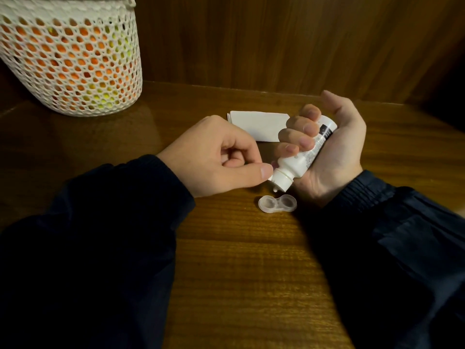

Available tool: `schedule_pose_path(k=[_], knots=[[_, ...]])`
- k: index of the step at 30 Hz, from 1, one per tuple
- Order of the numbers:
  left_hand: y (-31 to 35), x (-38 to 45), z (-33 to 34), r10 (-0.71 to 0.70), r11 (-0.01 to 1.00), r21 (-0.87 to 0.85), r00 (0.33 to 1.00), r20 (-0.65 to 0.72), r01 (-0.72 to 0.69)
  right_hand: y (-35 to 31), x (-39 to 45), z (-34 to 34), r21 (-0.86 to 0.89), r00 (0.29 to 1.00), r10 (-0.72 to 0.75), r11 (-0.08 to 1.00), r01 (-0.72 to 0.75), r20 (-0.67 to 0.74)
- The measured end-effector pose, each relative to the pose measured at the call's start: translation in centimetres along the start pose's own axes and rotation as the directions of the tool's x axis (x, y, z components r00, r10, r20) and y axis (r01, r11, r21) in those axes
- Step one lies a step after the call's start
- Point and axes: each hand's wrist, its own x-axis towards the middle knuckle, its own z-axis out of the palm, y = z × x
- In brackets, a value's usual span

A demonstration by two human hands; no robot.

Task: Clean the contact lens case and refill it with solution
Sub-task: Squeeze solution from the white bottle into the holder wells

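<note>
Wood-grain table is carrying an uncapped contact lens case — the landmark. Just above it, the right hand is wrapping a tilted solution bottle, nozzle hanging over the case, while the left hand is pinching beside the nozzle — a folded white paper is lying behind.

Quick count of the desk stuff, nothing fancy.
Two hands: left hand, right hand. One white solution bottle, one clear lens case with two open wells, one folded white paper, one white mesh basket. Something pinkish behind the bottle, can't tell what.
</note>
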Motion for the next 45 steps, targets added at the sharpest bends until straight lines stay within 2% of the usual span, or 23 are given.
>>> schedule_pose_path(k=[17,45], knots=[[-0.18,0.17,0.24,-0.037,0.999,-0.016,0.998,0.048,0.038,0.17,-0.12,0.40,-0.121,1.000,0.005,0.993,-0.003,0.017],[-0.27,0.15,0.28,-0.032,0.999,-0.028,0.998,0.054,0.034,0.24,-0.18,0.71,-0.142,1.000,-0.014,0.990,0.015,0.007]])
